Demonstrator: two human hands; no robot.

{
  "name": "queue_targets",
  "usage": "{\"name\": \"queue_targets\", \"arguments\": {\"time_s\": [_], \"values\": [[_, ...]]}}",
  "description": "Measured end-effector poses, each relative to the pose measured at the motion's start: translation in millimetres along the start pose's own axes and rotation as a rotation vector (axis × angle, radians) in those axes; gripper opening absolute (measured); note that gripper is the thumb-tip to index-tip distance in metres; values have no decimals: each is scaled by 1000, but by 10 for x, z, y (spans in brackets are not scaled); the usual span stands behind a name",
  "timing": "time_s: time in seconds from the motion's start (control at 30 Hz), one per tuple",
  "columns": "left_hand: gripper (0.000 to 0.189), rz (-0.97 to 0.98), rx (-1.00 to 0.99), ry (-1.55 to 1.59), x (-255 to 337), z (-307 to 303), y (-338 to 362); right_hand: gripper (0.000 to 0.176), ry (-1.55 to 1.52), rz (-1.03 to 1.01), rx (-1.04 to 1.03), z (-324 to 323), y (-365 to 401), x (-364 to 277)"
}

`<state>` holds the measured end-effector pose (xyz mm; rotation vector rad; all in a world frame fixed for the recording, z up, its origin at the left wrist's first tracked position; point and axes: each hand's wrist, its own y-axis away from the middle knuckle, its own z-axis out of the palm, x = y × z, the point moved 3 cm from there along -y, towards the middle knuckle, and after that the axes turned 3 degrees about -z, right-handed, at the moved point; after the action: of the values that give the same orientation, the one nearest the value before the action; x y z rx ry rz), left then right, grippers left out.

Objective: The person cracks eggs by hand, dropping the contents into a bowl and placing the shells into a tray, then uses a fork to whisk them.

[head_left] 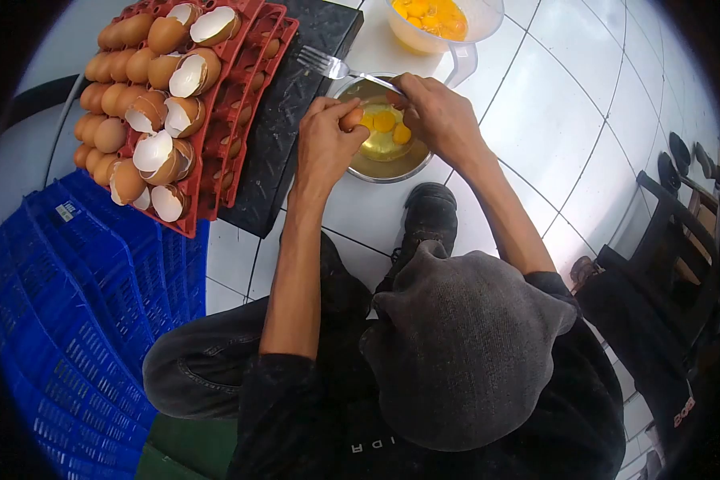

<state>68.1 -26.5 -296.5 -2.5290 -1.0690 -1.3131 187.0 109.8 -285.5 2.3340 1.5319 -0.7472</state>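
Note:
My left hand (328, 144) is closed around a brown eggshell (350, 120) at the left side of a metal bowl (386, 178). My right hand (440, 116) grips a fork (326, 62), its tines pointing left past the bowl's far rim. Something brown, perhaps a piece of shell, shows under the right fingers, but I cannot make it out fully. Inside the bowl, several yolks (384, 122) lie in clear egg white. Beyond it stands a clear plastic jug (464, 62) holding many more yolks.
Stacked red egg trays (240, 104) with brown eggs (110, 134) and broken half shells (156, 152) rest on a black textured platform (316, 32) at left. Blue crates (80, 320) stand lower left. White floor tiles (552, 120) surround the bowl; a black shoe (430, 212) is close to it. Another person's dark-clothed leg (632, 320) is at right.

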Motion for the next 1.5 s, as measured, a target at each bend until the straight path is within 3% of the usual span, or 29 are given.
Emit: {"name": "queue_targets", "arguments": {"time_s": [0.17,0.33,0.4,0.67,0.77,0.9,0.93,1.03,1.17,1.3,1.37,1.5], "values": [[44,-71,74,36,-8,-80,184,23,-32,74,38,-186,108,-116],[38,-517,-10,970,-81,153,459,37,-279,262,41,-281,213,-192],[28,-603,-97,1290,-66,190,506,40,-478,317,72,-217,253,-199],[29,-625,-173,1476,98,150,707,43,-1101,466,171,-31,425,-428],[31,-605,-178,1551,139,11,828,45,-1039,253,123,-23,474,-462],[32,-556,-149,1624,202,-276,1016,38,-1235,286,113,-196,523,-599],[33,-558,-105,1632,220,-381,1061,30,-1158,207,145,-286,481,-664],[33,-440,-15,1708,260,-769,1113,25,-1080,309,174,-256,490,-492],[33,-376,251,1503,489,-1524,1118,30,-792,467,128,-118,526,-160],[32,-272,594,836,839,-2267,1131,25,-580,473,142,-82,611,-17],[40,-298,628,398,777,-2505,1038,25,-478,450,125,-95,650,14],[39,-236,631,-3,626,-2638,825,31,-251,628,-101,-267,603,-79]]}}
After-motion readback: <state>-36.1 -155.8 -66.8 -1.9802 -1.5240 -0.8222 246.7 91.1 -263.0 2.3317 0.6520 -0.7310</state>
